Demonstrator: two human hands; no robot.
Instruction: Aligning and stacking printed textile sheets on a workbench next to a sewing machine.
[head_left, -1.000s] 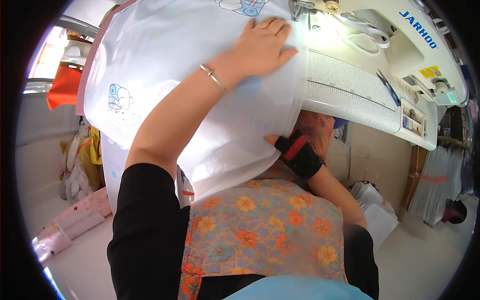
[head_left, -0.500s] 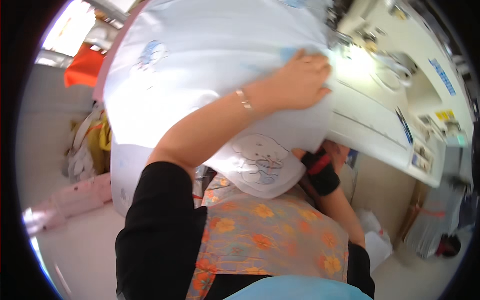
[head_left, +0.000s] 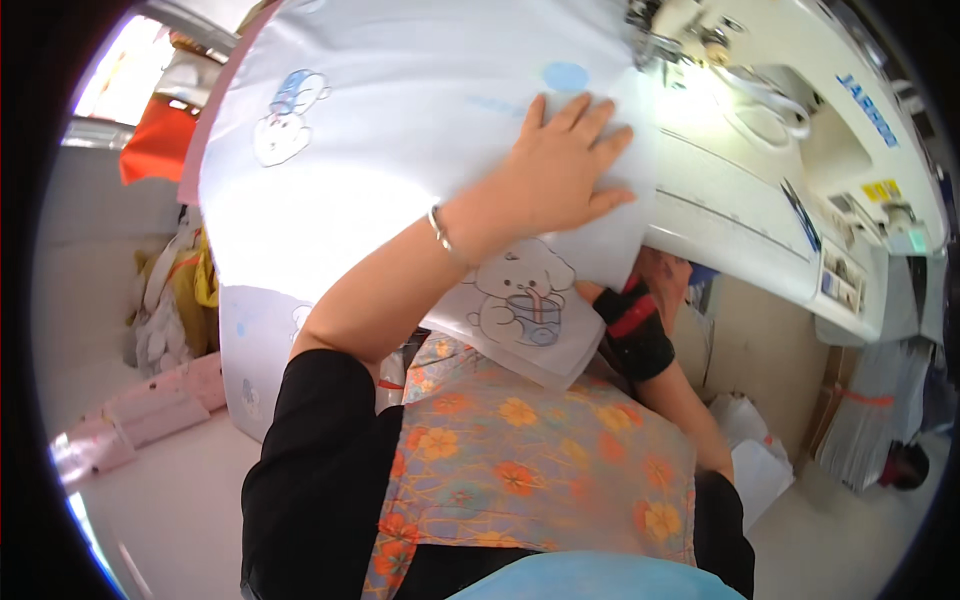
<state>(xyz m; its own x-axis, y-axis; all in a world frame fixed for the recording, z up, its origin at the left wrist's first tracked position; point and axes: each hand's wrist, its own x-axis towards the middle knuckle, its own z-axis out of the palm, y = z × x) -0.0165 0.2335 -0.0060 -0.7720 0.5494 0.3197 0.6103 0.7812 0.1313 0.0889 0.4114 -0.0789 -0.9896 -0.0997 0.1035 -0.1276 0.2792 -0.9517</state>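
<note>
Resting flat, fingers spread: left hand (head_left: 570, 168) on white printed cloth (head_left: 400, 130), which lies beside the sewing machine (head_left: 800, 45), front corner over the floral apron (head_left: 550, 450). Right hand (head_left: 628, 312), in a black-red wrap, at cloth's edge; partly hidden, grip can't be told. Risk: uneven pull could wrinkle or skew the cloth.

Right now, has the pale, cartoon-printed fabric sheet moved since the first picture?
Yes: judged against the white sewing machine, the fabric has slid away from the person's body.
</note>
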